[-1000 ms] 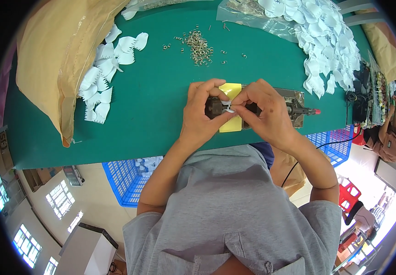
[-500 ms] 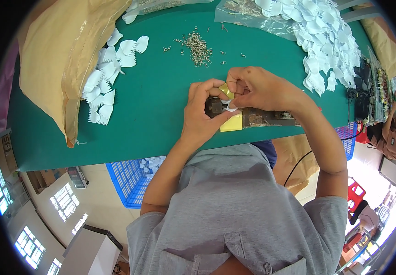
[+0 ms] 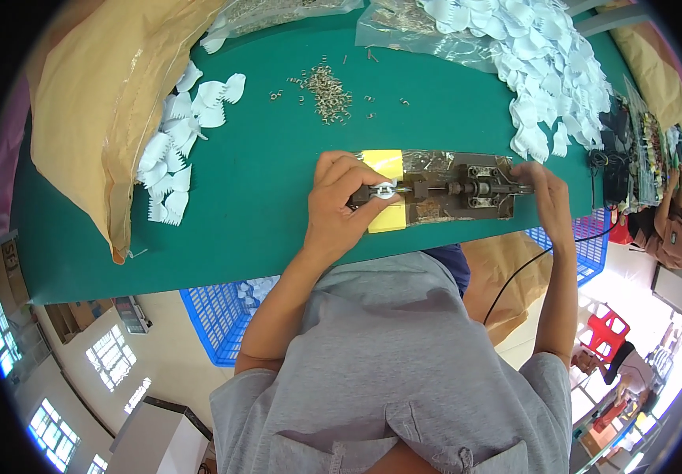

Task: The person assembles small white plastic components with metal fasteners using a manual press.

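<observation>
A small white plastic piece [image 3: 385,189] sits at the left end of a metal toggle press [image 3: 479,188]. My left hand [image 3: 341,201] pinches that piece between thumb and fingers, keeping it against the press's dark end block. At the opposite end, my right hand [image 3: 548,197] is closed round the press's lever [image 3: 521,189]. The press's rod points left toward the white piece. Yellow sheet [image 3: 384,220] covers part of the base beside my left fingers. My fingertips partly hide the white piece.
Small metal clips [image 3: 329,95] lie heaped beyond the press. White toothed plastic pieces [image 3: 175,150] lie at left by a brown paper sack [image 3: 80,134]; a larger pile [image 3: 546,79] fills the far right. Blue baskets [image 3: 214,320] stand below the green table's edge [image 3: 143,286].
My right hand has left the white piece and moved right to the lever, uncovering the press. My left hand stays at the piece.
</observation>
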Demonstrator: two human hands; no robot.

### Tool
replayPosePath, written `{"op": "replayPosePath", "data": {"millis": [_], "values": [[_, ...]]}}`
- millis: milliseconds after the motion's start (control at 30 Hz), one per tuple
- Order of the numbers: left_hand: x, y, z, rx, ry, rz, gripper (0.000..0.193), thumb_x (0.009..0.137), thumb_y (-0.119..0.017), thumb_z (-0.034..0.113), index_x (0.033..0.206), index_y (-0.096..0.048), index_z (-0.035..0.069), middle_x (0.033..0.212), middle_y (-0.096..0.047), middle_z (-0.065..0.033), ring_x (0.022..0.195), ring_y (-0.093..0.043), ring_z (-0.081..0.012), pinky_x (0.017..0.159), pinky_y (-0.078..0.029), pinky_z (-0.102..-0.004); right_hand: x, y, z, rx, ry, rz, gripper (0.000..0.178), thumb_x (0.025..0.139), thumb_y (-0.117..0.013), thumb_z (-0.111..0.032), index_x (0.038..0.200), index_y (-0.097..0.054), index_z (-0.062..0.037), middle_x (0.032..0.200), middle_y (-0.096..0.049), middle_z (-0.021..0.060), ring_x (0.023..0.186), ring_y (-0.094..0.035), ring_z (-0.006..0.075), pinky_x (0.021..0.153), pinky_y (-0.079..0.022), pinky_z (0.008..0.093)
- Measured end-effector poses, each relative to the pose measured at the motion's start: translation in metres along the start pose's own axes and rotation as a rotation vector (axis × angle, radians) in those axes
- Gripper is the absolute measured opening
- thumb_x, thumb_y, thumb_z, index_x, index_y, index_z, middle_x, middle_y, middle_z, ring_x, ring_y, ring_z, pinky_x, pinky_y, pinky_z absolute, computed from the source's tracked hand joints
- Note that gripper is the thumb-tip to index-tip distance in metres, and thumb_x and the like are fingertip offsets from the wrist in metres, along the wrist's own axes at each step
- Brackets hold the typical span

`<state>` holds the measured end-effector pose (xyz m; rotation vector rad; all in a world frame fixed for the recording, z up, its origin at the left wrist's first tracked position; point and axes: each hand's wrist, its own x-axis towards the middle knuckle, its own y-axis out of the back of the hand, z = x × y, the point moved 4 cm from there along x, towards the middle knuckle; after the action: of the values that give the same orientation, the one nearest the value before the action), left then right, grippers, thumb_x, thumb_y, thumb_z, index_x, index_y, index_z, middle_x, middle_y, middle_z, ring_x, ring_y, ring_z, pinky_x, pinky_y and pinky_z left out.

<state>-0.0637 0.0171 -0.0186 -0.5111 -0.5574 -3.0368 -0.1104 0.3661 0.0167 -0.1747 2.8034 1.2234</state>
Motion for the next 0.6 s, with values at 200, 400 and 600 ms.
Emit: {"op": "replayPosePath", "data": {"millis": [200, 400, 600], "values": [[0.002, -0.001, 0.004, 0.009, 0.005, 0.014, 0.024, 0.071, -0.089, 0.003, 0.089, -0.075, 0.007, 0.09, -0.067, -0.0035, 0.098, -0.056, -0.0221, 0.084, -0.045, -0.033, -0.008, 0.06, 0.007, 0.19, -0.087, 0.17, 0.027, 0.108, -0.06, -0.023, 0.107, -0.075, -0.0012, 0.077, -0.068, 0.0019, 0.058, -0.057, 0.0039, 0.048, -0.035, 0.0187], [0.004, -0.005, 0.001, -0.017, -0.027, 0.003, 0.024, 0.071, -0.09, 0.003, 0.09, -0.075, 0.007, 0.09, -0.066, -0.0027, 0.096, -0.056, -0.0217, 0.084, -0.044, -0.0331, -0.011, 0.008, -0.106, -0.131, 0.519, 0.36, 0.013, 0.1, -0.069, -0.013, 0.095, -0.075, -0.0029, 0.072, -0.065, 0.0063, 0.055, -0.056, 0.0137, 0.052, -0.041, 0.0281], [0.003, -0.002, 0.001, -0.006, -0.042, 0.024, 0.025, 0.071, -0.09, 0.003, 0.091, -0.075, 0.007, 0.09, -0.066, -0.0022, 0.096, -0.056, -0.0213, 0.085, -0.044, -0.0337, -0.006, 0.027, -0.061, 0.158, 0.219, 0.407, 0.022, 0.105, -0.064, -0.018, 0.092, -0.074, -0.0019, 0.07, -0.061, 0.0013, 0.059, -0.052, 0.0072, 0.054, -0.038, 0.025]]}}
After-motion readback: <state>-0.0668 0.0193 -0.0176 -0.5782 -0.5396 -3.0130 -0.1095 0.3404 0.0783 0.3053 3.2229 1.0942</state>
